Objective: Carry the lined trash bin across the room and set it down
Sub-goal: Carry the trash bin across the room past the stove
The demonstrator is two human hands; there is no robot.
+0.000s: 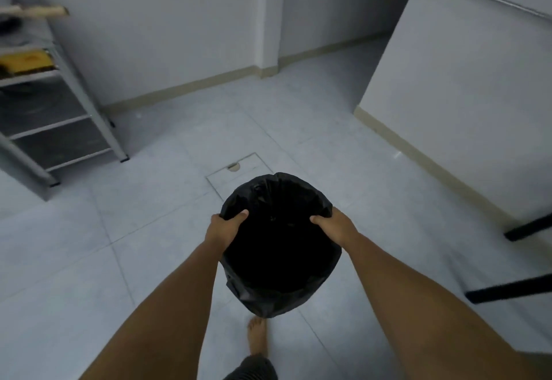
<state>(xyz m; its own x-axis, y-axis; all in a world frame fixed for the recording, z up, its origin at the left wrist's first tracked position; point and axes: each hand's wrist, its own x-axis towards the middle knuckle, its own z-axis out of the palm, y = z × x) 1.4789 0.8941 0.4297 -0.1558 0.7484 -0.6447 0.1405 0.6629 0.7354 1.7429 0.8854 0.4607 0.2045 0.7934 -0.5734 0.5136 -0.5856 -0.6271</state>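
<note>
The inside of my trash bin (280, 248) is all dark, so I cannot see its bottom. The black bag (277, 191) hides the bin's walls. My left hand (224, 228) and right hand (336, 226) are each closed on the rim, thumbs inside. The bin stands upright, mouth up, lifted above the floor hatch (239, 170) and my bare foot (257, 338).
</note>
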